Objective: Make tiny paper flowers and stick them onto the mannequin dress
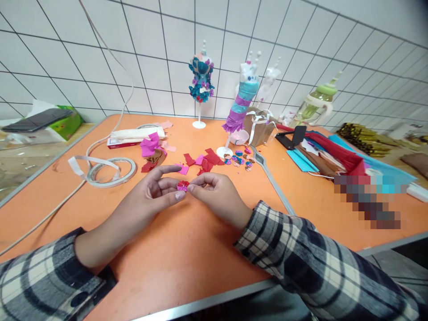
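Status, centre of frame: both hands are on 1 small red-and-pink rosette (183, 185), held just above the orange counter (187, 267).
- Left hand (150, 191): thumb and middle fingers (179, 195) pinched narrow on the rosette's left edge, index finger stretched out straight above it.
- Right hand (217, 191): thumb and index closed tight on the right edge, other fingers curled under.
- The rosette looks folded into shape. I can't tell whether it is fixed or only pinched together.

Done, as far as it shows:
- Teal dress form (201, 82), upper centre: bodice fully covered in small teal and pink pieces.
- Striped dress form (242, 100), right of it: wrapped in teal and purple bands with a purple ruffle at the hem.
- Small finished pieces (239, 159) lie at its base, roughly 6 to 8; too small to count.

Left, my read:
- Bare dress form (267, 82) behind the striped one carries nothing.
- Red and pink scraps (205, 161) lie loose just above the hands, with a crumpled pink wad (151, 145) to their left.
- Tape roll (112, 171), left of centre, has its end pulled free.
- Uncut paper sheets (327, 156) are stacked at right.

Estimate: 2 of 3 forms dressed, the piece in hand mid-assembly.
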